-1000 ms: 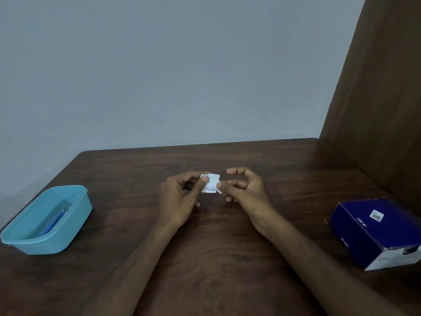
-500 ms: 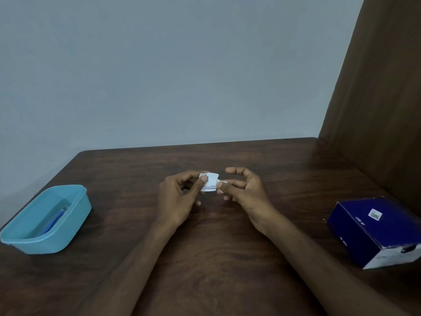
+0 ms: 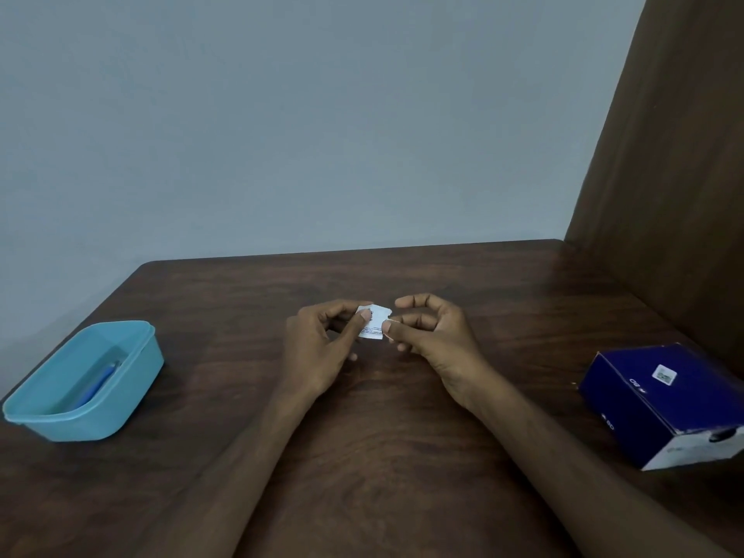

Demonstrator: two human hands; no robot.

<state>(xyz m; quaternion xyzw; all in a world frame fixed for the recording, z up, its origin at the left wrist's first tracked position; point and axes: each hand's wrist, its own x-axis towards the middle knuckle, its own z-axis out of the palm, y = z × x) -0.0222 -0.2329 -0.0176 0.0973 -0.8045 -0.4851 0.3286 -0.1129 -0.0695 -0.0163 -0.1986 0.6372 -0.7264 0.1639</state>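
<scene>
A small white packet (image 3: 375, 322) with fine print is held just above the middle of the dark wooden table (image 3: 402, 457). My left hand (image 3: 318, 348) pinches its left edge between thumb and forefinger. My right hand (image 3: 430, 336) pinches its right edge with the thumb and a finger, the other fingers curled loosely above. Part of the packet is hidden behind my fingertips.
A light blue plastic tub (image 3: 86, 380) stands at the table's left edge with a blue pen-like object (image 3: 96, 386) inside. A dark blue cardboard box (image 3: 668, 400) lies at the right edge. A brown panel (image 3: 664, 175) rises on the right, a grey wall behind.
Both hands stay on the packet at the same spot; the fingers have shifted only slightly along its edges.
</scene>
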